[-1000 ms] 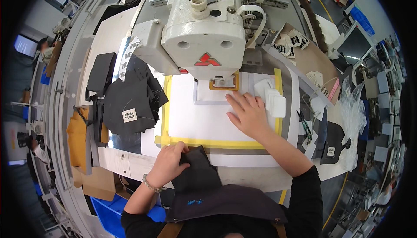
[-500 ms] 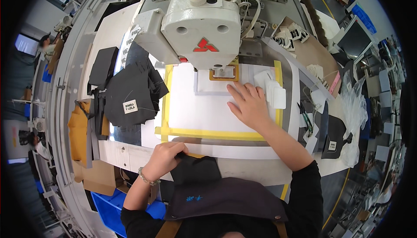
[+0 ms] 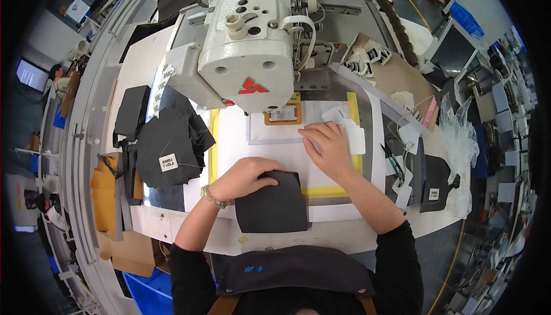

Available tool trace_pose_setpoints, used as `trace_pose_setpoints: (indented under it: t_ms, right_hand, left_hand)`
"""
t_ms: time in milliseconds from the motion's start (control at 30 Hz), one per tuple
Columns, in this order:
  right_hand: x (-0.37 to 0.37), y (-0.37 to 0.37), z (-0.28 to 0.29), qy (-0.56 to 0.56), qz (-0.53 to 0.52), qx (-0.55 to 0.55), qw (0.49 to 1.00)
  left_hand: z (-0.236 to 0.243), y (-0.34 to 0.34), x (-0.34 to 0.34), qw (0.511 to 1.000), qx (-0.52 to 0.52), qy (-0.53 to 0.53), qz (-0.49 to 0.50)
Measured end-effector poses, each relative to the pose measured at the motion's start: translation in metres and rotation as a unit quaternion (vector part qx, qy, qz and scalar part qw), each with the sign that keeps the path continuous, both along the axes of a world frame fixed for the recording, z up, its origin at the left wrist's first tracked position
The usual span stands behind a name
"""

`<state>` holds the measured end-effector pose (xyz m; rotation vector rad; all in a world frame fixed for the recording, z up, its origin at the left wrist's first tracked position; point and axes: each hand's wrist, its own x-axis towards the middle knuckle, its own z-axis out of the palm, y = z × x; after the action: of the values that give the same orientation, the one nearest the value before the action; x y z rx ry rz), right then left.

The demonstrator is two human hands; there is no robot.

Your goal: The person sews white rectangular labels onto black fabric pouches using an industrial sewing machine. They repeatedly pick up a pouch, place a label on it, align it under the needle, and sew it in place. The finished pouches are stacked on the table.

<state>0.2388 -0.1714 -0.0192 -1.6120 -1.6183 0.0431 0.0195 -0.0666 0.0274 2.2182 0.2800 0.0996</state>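
Note:
My left hand (image 3: 247, 178) grips the top edge of a black fabric piece (image 3: 271, 207), which lies over the front part of a white work sheet (image 3: 229, 148) edged with yellow tape. My right hand (image 3: 326, 145) rests on the sheet with its fingers slightly curved and apart, holding nothing. Its fingertips are just in front of a small orange-yellow frame (image 3: 282, 122) under the white sewing machine head (image 3: 247, 56). Beside my right fingers lie white rectangular slips (image 3: 354, 138).
Black fabric pieces (image 3: 172, 131) and mustard fabric (image 3: 102, 191) lie left. Scissors (image 3: 393, 161), labels (image 3: 370, 53), clear plastic (image 3: 462, 160) and a monitor (image 3: 453, 56) are right. A blue bin (image 3: 143, 292) sits below; another person (image 3: 57, 82) is at far left.
My left hand has moved up and right, bringing the black piece from the table's front edge onto the white sheet. My right hand stays near the frame; the view has shifted slightly.

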Motion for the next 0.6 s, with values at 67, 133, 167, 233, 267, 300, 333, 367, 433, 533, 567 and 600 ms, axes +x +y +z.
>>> trace_pose_setpoints:
  t_ms: [67,133,167,233,267,300,333,367,433,533,567,600]
  right_hand:
    - [0.004,0.0,-0.002,0.028,-0.013,0.008,1.0]
    - [0.006,0.001,-0.001,0.039,-0.025,0.012,0.999]
    - [0.008,0.001,-0.001,0.023,-0.037,0.012,0.999]
    - [0.013,0.001,-0.001,-0.01,-0.062,0.01,0.998]
    - [0.017,0.002,-0.001,-0.034,-0.075,0.015,0.996]
    - [0.021,0.002,-0.001,-0.058,-0.088,0.019,0.994]
    - [0.025,0.003,-0.002,-0.081,-0.099,0.022,0.991]
    - [0.029,0.003,-0.001,-0.094,-0.112,0.013,0.989]
    - [0.037,0.003,-0.001,-0.121,-0.138,-0.007,0.983]
    - [0.046,0.0,-0.008,-0.107,-0.137,-0.039,0.984]
    - [0.046,-0.001,-0.009,-0.109,-0.136,-0.041,0.984]
    - [0.046,-0.001,-0.009,-0.112,-0.135,-0.044,0.983]
  left_hand:
    - [-0.006,0.01,0.021,1.0,-0.014,0.014,-0.019]
    - [-0.013,0.013,0.032,1.0,0.001,-0.014,-0.022]
    - [-0.015,0.015,0.036,0.999,0.008,-0.028,-0.023]
    - [-0.01,0.015,0.04,0.999,-0.044,-0.022,0.004]
    - [-0.007,0.013,0.041,0.997,-0.07,-0.018,0.016]
    - [-0.008,0.012,0.04,0.999,-0.018,-0.029,0.019]
    - [-0.009,0.01,0.037,0.998,0.034,-0.039,0.023]
    - [-0.009,0.007,0.035,0.995,0.085,-0.05,0.028]
    - [-0.013,0.002,0.032,0.987,0.147,-0.044,0.053]
    - [-0.022,-0.005,0.029,0.975,0.197,-0.06,0.078]
    - [-0.024,-0.007,0.029,0.972,0.208,-0.068,0.085]
    - [-0.024,-0.007,0.029,0.972,0.212,-0.063,0.085]
